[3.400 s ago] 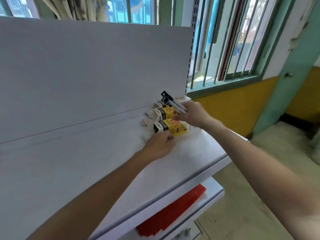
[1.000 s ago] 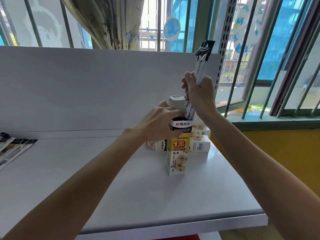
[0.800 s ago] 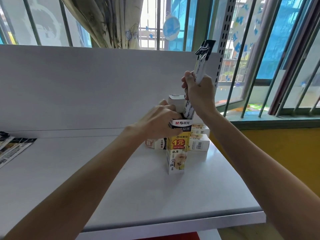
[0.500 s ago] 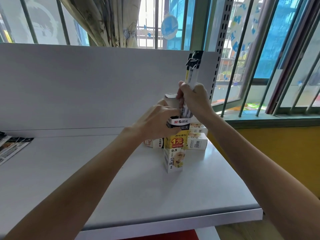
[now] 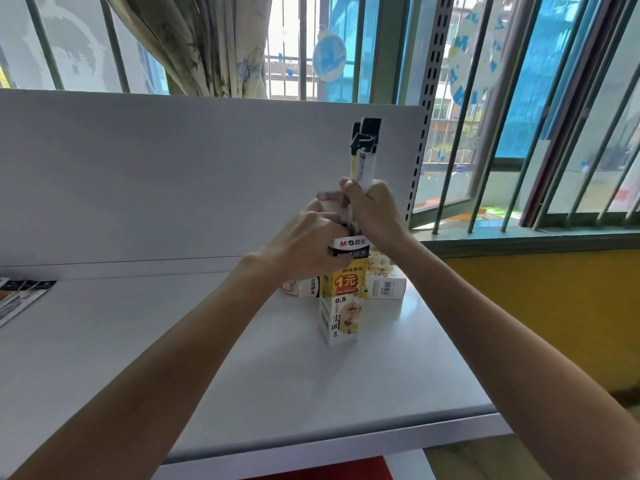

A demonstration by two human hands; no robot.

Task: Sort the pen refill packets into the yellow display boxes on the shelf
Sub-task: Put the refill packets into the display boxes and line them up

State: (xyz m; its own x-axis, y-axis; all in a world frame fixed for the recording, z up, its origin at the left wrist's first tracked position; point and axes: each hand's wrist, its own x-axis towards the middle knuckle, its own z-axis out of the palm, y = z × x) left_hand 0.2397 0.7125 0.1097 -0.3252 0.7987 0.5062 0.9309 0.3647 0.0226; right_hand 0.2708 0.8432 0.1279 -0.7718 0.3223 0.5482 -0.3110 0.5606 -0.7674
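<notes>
Now, reaching in over the near edge of the white shelf with both forearms, angled toward each other. Clasping the top of the upright yellow display box with the left hand, fingers curled round its open mouth. Holding it base-flat on the shelf, right of centre. Just above, clenching a bundle of pen refill packets in the right hand, fist upright, black header ends pointing up, lower ends down at the box mouth. Further back, spotting more boxes lying flat by the back panel. Far left, glimpsing loose packets.
</notes>
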